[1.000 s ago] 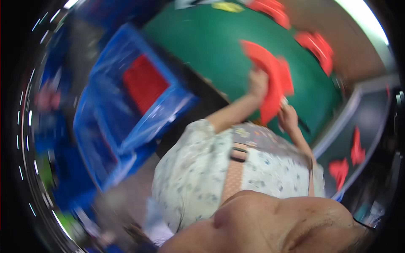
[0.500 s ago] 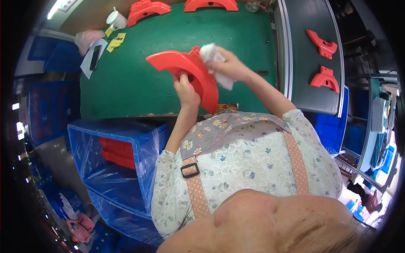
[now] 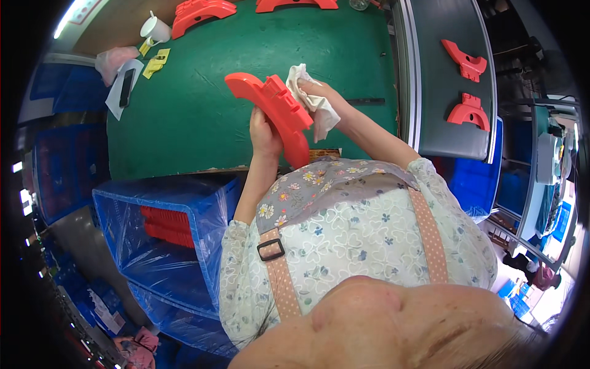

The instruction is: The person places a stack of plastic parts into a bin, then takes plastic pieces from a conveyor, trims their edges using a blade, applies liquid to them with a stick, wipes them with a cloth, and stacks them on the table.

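Observation:
My left hand (image 3: 265,136) grips a curved red plastic part (image 3: 275,111) from its left side, holding it tilted above the green table near my body. The part's stepped outer edge faces my right; some of my left fingers are hidden behind it. Bunched in my right hand (image 3: 324,97) is a white cloth (image 3: 301,79), close beside the part's right edge. Whether the cloth touches the part I cannot tell.
Two similar red parts (image 3: 203,13) lie along the table's (image 3: 184,117) far edge. More sit on the dark conveyor (image 3: 458,24) to the right. A white cup (image 3: 155,28), yellow pieces (image 3: 156,63) and a phone (image 3: 127,87) are far left. A blue crate (image 3: 147,190) holds red pieces.
The red part has been turned in my left hand, so its stepped edge now shows more. My right hand with the cloth has come slightly lower, and the view has shifted a little.

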Demonstrator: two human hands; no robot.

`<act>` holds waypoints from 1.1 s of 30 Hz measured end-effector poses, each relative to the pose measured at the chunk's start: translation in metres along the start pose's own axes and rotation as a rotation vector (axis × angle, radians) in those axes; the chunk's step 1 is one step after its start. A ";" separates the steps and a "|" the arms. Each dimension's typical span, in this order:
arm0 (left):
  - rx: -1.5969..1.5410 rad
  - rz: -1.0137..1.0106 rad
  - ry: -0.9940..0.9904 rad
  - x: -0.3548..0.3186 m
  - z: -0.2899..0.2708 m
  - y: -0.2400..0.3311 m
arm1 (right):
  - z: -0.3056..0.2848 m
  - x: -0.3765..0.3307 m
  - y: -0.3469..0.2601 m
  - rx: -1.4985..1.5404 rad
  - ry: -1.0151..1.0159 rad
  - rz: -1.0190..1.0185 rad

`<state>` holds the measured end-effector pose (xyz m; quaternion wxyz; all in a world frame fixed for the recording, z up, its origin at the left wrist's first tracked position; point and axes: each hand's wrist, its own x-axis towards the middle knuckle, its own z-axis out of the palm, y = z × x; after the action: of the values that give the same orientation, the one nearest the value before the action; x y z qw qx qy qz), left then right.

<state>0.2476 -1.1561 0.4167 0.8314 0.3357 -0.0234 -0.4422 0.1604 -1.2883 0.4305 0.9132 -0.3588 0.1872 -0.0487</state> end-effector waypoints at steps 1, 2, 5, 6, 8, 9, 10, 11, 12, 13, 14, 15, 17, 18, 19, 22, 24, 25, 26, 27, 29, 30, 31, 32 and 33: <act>0.001 -0.002 0.002 0.000 0.001 -0.001 | 0.003 -0.003 -0.004 0.018 0.013 0.007; -0.004 -0.007 0.007 -0.001 0.002 -0.001 | 0.004 -0.006 -0.008 0.036 0.026 0.013; 0.004 -0.020 0.007 -0.001 0.004 -0.002 | 0.002 -0.010 -0.017 0.035 0.041 -0.004; 0.016 -0.025 0.002 0.000 0.004 -0.002 | 0.002 -0.012 -0.019 0.045 0.044 -0.012; 0.016 -0.021 0.012 0.002 0.000 -0.004 | 0.005 -0.017 -0.026 0.011 0.033 -0.013; 0.016 -0.019 0.022 0.003 -0.001 -0.005 | 0.007 -0.020 -0.029 -0.024 0.022 -0.015; 0.016 -0.018 0.022 0.004 0.000 -0.006 | 0.010 -0.022 -0.029 -0.023 0.021 -0.014; 0.037 0.021 0.071 0.005 0.003 -0.008 | 0.013 -0.023 -0.029 -0.256 0.044 -0.102; 0.057 0.059 0.119 0.006 0.004 -0.009 | 0.016 -0.023 -0.029 -0.488 0.067 -0.190; 0.056 0.057 0.118 0.007 0.003 -0.009 | 0.019 -0.024 -0.029 -0.488 0.070 -0.190; 0.091 0.064 0.126 0.008 0.000 -0.010 | 0.022 -0.024 -0.028 -0.563 0.051 -0.186; 0.125 0.070 0.133 0.009 -0.004 -0.012 | 0.023 -0.023 -0.028 -0.637 0.032 -0.181; 0.091 0.035 0.098 0.008 -0.013 -0.018 | 0.020 -0.016 -0.024 -0.634 0.039 -0.191; 0.057 0.001 0.065 0.009 -0.018 -0.021 | 0.017 -0.011 -0.019 -0.495 0.069 -0.181; 0.056 -0.001 0.064 0.008 -0.013 -0.019 | 0.013 -0.007 -0.014 -0.356 0.100 -0.170; 0.029 -0.005 0.107 0.007 -0.004 -0.014 | -0.002 -0.008 -0.007 -0.112 0.153 -0.017; 0.025 0.087 0.244 0.011 -0.006 -0.011 | -0.027 -0.008 -0.001 -0.212 0.184 0.025; 0.023 0.090 0.246 0.014 -0.009 -0.010 | -0.032 -0.011 -0.003 -0.308 0.219 0.063; 0.039 0.119 0.275 0.016 -0.014 -0.009 | -0.036 -0.015 -0.001 -0.348 0.206 0.056; 0.055 0.146 0.304 0.018 -0.019 -0.009 | -0.038 -0.017 0.001 -0.351 0.205 0.058; 0.073 0.145 0.319 0.022 -0.020 -0.009 | -0.034 -0.021 -0.002 -0.259 0.257 -0.004; 0.092 0.145 0.332 0.023 -0.021 -0.009 | -0.037 -0.013 -0.005 -0.323 0.275 -0.072; 0.091 0.139 0.331 0.025 -0.022 -0.011 | -0.035 -0.007 -0.009 -0.322 0.282 -0.072; 0.164 0.165 0.356 0.027 -0.025 -0.014 | -0.028 0.001 -0.015 -0.492 0.297 -0.189; 0.237 0.193 0.382 0.028 -0.027 -0.016 | -0.019 0.007 -0.021 -0.663 0.310 -0.305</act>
<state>0.2626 -1.1687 0.3788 0.8140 0.5044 0.0505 -0.2836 0.1609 -1.3171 0.4297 0.6910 -0.6461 0.2730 -0.1745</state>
